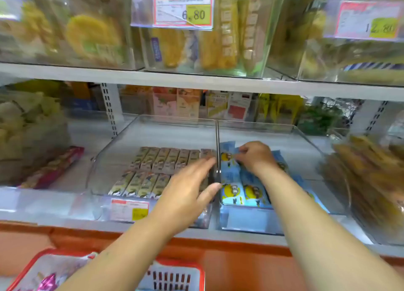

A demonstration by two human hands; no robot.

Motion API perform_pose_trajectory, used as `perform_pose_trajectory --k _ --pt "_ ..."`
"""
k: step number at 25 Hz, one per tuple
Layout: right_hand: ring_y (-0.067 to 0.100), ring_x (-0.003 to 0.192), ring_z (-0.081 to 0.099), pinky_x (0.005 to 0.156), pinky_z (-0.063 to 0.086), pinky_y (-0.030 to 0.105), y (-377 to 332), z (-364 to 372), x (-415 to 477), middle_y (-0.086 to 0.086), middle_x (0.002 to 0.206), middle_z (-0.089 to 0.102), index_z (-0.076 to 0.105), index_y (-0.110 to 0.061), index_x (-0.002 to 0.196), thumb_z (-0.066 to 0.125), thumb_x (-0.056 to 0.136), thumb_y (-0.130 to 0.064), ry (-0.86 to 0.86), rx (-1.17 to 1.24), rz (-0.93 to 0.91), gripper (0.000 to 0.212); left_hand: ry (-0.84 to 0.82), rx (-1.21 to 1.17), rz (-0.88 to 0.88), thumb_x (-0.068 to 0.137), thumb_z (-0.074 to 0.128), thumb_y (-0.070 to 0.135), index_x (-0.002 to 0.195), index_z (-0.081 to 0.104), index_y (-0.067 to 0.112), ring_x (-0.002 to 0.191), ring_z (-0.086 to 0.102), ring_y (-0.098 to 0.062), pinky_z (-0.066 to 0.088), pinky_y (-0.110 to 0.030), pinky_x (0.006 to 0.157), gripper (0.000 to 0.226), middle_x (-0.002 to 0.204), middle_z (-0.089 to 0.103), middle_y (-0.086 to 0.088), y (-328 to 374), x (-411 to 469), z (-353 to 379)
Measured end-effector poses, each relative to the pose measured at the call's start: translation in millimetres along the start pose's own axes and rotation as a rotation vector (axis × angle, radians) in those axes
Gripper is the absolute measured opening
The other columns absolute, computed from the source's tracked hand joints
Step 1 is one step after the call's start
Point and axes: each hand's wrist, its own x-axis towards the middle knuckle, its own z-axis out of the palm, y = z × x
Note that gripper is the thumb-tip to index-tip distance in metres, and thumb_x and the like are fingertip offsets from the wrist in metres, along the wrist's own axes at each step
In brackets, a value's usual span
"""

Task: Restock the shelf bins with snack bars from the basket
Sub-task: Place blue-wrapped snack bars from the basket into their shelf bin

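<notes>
white shelf [32, 203] carries clear bins under a blurred upper row. far left on it lies a pink pack [54, 168]. low left, a red basket [28, 266] of wrapped snacks is partly hidden by the left forearm. left bin [113, 146] holds two rows of brown bars [161, 161], with a price tag [129, 209] on its front. left hand [188, 194] hovers over its right front corner, fingers straight and together, thumb out by the divider. right bin [306, 142] holds blue packs [242, 192]; right hand [255, 157] pinches the rear pack [228, 147] with curled fingers.
</notes>
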Motion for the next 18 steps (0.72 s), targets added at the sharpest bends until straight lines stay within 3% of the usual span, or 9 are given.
perform_pose_trajectory --k 2,4,6,8,12,15,18 --pt "0.022 0.113 0.058 0.082 0.038 0.016 -7.8 -20.6 -12.7 0.008 0.123 0.065 0.066 -0.008 0.118 0.062 0.092 -0.022 0.124 0.101 -0.06 0.03 0.062 -0.004 -0.008 0.096 0.042 0.048 0.147 0.031 0.036 0.131 0.022 0.015 0.011 -0.001 0.104 0.053 0.146 0.036 0.022 -1.9 -20.2 -12.7" --pt "0.02 0.106 0.062 0.076 0.038 0.015 -18.0 -40.6 -39.0 0.004 0.112 0.068 0.066 -0.016 0.117 0.058 0.094 -0.025 0.255 0.166 -0.218 0.025 0.096 -0.008 -0.045 0.094 0.04 0.05 0.141 0.039 0.04 0.126 0.027 0.021 0.018 -0.004 0.101 0.047 0.135 0.041 0.029 -9.5 -56.0 -23.7" --pt "0.015 0.09 0.066 0.076 0.05 0.027 -26.8 -45.3 -83.9 -0.009 0.091 0.069 0.066 -0.032 0.105 0.055 0.093 -0.034 0.324 0.32 -0.384 0.017 0.091 -0.042 -0.127 0.093 0.046 0.042 0.134 0.051 0.034 0.12 0.042 0.012 0.033 -0.012 0.1 0.042 0.127 0.051 0.024 -22.3 -101.4 -29.3" --pt "0.012 0.075 0.063 0.069 0.052 0.032 -25.6 -23.3 -138.0 -0.01 0.077 0.065 0.061 -0.039 0.094 0.05 0.091 -0.043 0.273 0.423 -0.441 0.012 0.07 -0.057 -0.215 0.091 0.055 0.026 0.127 0.059 0.023 0.112 0.055 -0.005 0.044 -0.026 0.099 0.037 0.122 0.06 0.012 -37.8 -148.4 -24.5" --pt "0.013 0.076 0.064 0.069 0.048 0.026 -10.5 75.3 -237.9 -0.009 0.08 0.065 0.059 -0.037 0.091 0.054 0.095 -0.034 -0.196 0.349 -0.3 0.007 -0.195 -0.04 -0.467 0.095 0.055 0.022 0.135 0.051 0.022 0.119 0.052 -0.014 0.04 -0.028 0.101 0.04 0.134 0.054 0.003 -61.3 -233.9 -1.3" --pt "0.019 0.083 0.061 0.066 0.044 0.023 9.3 159.1 -282.5 -0.002 0.093 0.06 0.058 -0.024 0.117 0.052 0.098 -0.021 -0.633 0.204 -0.014 0.02 -0.413 -0.109 -0.695 0.097 0.054 0.026 0.14 0.046 0.024 0.124 0.048 -0.015 0.036 -0.029 0.105 0.043 0.141 0.047 0.001 -75.9 -293.5 13.2" --pt "0.02 0.077 0.054 0.063 0.046 0.024 32.2 219.9 -310.1 0.005 0.091 0.055 0.049 -0.007 0.134 0.049 0.098 -0.012 -0.833 0.15 0.198 0.036 -0.519 -0.118 -0.804 0.095 0.056 0.026 0.14 0.046 0.026 0.12 0.053 -0.014 0.038 -0.028 0.103 0.046 0.14 0.048 0.001 -84.1 -334.9 14.4"
